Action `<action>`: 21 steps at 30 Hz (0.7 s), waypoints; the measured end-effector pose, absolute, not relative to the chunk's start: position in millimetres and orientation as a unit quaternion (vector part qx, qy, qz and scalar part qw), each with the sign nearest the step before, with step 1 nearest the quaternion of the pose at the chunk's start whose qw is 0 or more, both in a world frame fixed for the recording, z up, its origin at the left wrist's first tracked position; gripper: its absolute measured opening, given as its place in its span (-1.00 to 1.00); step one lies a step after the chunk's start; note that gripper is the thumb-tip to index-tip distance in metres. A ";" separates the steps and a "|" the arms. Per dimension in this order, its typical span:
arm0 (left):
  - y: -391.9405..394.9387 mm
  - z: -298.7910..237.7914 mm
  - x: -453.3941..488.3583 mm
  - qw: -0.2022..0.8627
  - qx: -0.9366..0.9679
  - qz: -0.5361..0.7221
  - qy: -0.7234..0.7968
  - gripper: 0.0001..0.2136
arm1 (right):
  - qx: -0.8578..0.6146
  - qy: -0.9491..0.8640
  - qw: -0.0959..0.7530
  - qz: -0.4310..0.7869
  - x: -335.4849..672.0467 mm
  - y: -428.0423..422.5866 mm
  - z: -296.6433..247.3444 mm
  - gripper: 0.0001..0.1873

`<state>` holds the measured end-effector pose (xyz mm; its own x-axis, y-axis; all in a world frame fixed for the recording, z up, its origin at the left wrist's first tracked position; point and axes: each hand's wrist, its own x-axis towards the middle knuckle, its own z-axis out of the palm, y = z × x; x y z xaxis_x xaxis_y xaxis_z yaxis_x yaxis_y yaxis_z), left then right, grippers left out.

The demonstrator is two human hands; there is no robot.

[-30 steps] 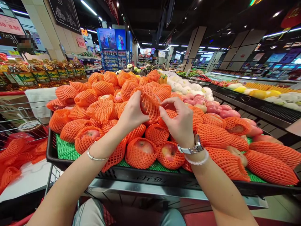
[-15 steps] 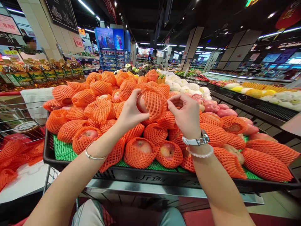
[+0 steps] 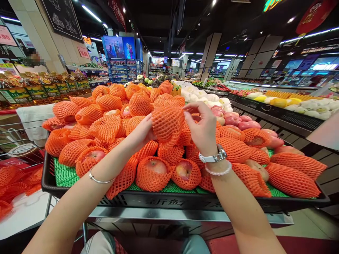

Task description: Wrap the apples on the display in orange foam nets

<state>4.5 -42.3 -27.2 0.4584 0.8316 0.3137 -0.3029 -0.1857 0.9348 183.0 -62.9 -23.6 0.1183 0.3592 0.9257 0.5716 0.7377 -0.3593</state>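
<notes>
My left hand [image 3: 143, 133] is wrapped round the left and underside of an apple in an orange foam net [image 3: 168, 123], held up over the display. The net covers the side of the fruit facing me, and most of my left fingers are hidden behind it. At the right edge of that net, my right hand [image 3: 202, 127] pinches with thumb and forefinger, the other fingers curled. Just below lie netted apples [image 3: 156, 167] with their red-yellow skin showing through the net openings. Many more orange-netted fruits [image 3: 99, 128] are piled around both hands.
A black display tray [image 3: 127, 199] with green matting [image 3: 63, 173] holds the pile. Bare red apples [image 3: 247, 125] and white-netted fruits [image 3: 201, 95] lie to the right. A wire cart [image 3: 16, 123] and loose orange nets [image 3: 18, 180] are at left, near oil bottles [image 3: 37, 90].
The held apple has turned, and its net now covers the skin that showed at the left. My left hand has shifted lower and behind it. The view has swung slightly right.
</notes>
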 end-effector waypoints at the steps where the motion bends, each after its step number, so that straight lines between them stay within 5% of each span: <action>1: -43.6 -27.0 4.5 0.608 0.601 0.470 0.219 -0.55 | -0.346 -0.670 0.646 -0.118 182.2 -66.3 -23.1 -0.80; 5: -40.7 -29.7 3.7 0.605 0.595 0.469 0.246 -0.62 | -0.283 -0.777 0.530 -0.191 175.9 -79.4 -22.9 -0.66; 10: -35.4 -31.2 3.1 0.610 0.590 0.453 0.272 -0.73 | -0.379 -0.838 0.352 -0.173 168.6 -78.5 -30.6 -0.18; 17: -36.2 -24.9 -0.2 0.525 0.652 0.444 0.319 -0.57 | -0.421 -0.827 0.366 -0.071 177.3 -64.3 -31.8 0.12; 21: -39.1 -22.6 -3.1 0.451 0.693 0.448 0.340 -0.51 | -0.401 -0.816 0.414 -0.048 177.1 -63.1 -29.3 0.04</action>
<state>-3.1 -39.1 -22.6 0.3682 0.8752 0.3139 0.0665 -0.3615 0.9300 177.1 -63.1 -29.3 -0.3359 0.6145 0.7139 0.6941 0.6738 -0.2534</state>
